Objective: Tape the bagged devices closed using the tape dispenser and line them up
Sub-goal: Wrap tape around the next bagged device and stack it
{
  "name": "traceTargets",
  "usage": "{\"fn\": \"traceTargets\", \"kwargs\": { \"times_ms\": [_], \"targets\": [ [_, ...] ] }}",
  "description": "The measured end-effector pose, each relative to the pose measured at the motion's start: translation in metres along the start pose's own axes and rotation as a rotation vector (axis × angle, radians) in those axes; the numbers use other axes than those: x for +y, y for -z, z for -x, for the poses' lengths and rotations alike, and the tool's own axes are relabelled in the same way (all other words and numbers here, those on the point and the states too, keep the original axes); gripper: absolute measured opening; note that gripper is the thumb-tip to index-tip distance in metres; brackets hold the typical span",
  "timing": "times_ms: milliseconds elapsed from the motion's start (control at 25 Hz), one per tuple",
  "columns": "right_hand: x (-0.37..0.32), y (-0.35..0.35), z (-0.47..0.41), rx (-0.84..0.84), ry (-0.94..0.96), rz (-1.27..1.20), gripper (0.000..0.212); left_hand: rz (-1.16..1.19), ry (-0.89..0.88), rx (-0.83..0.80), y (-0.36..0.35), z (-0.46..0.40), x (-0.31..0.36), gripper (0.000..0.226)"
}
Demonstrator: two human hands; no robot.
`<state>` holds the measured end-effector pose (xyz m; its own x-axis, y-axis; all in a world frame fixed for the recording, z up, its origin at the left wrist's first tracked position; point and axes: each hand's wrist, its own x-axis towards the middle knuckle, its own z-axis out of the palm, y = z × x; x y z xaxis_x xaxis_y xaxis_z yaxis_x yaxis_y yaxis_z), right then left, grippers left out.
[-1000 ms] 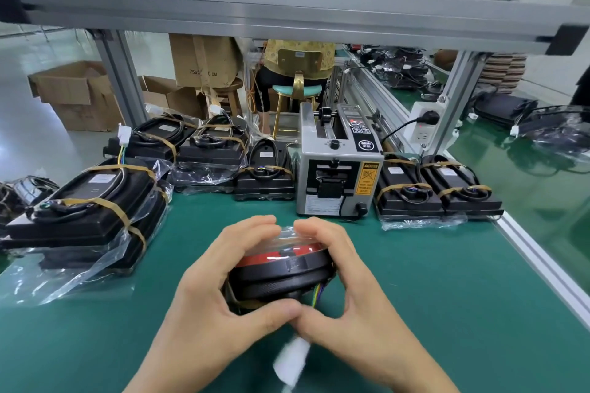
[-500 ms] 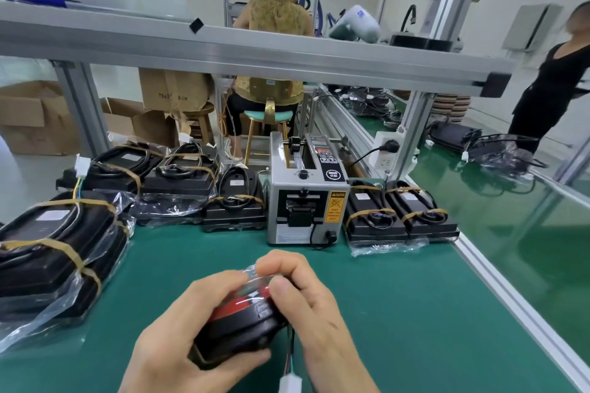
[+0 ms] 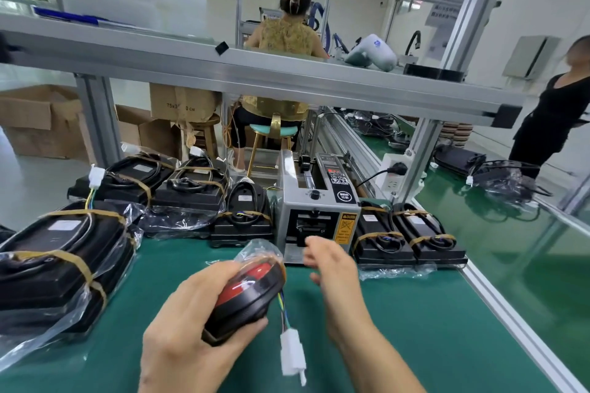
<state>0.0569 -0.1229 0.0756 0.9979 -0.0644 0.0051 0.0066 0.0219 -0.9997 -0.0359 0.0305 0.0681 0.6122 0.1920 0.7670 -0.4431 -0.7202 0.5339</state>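
Head view shows the left hand (image 3: pixel 191 325) gripping the bagged device (image 3: pixel 247 297) at six o'clock, above the green bench (image 3: pixel 415 344), its connector (image 3: pixel 292 356) dangling, probably to keep the bag's loose mouth gathered for taping. The right hand (image 3: pixel 332 268), fingers loosely spread and holding nothing, reaches toward the tape dispenser (image 3: pixel 316 210) at twelve o'clock. Taped devices (image 3: pixel 408 239) line up at two o'clock.
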Motion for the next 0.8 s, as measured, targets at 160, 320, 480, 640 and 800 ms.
{"fn": "traceTargets", "kwargs": {
  "times_ms": [160,320,480,640,800],
  "targets": [
    [0.005,0.010,-0.055,0.230,-0.189,0.054,0.026,-0.045,-0.039,0.025,-0.013,0.000,-0.007,0.050],
    [0.010,0.010,-0.077,0.311,-0.194,0.119,0.033,-0.009,-0.038,0.029,-0.014,0.002,-0.008,0.051],
    [0.003,0.003,-0.073,0.286,-0.134,0.104,0.025,0.003,-0.029,0.006,-0.011,0.001,-0.005,0.053],
    [-0.021,-0.003,-0.031,0.127,-0.006,-0.018,0.023,0.019,0.000,-0.015,-0.006,0.004,-0.003,0.060],
    [-0.031,0.003,0.051,-0.227,0.215,-0.044,0.013,0.066,0.061,-0.011,-0.004,0.005,-0.002,0.062]
  ]
}}
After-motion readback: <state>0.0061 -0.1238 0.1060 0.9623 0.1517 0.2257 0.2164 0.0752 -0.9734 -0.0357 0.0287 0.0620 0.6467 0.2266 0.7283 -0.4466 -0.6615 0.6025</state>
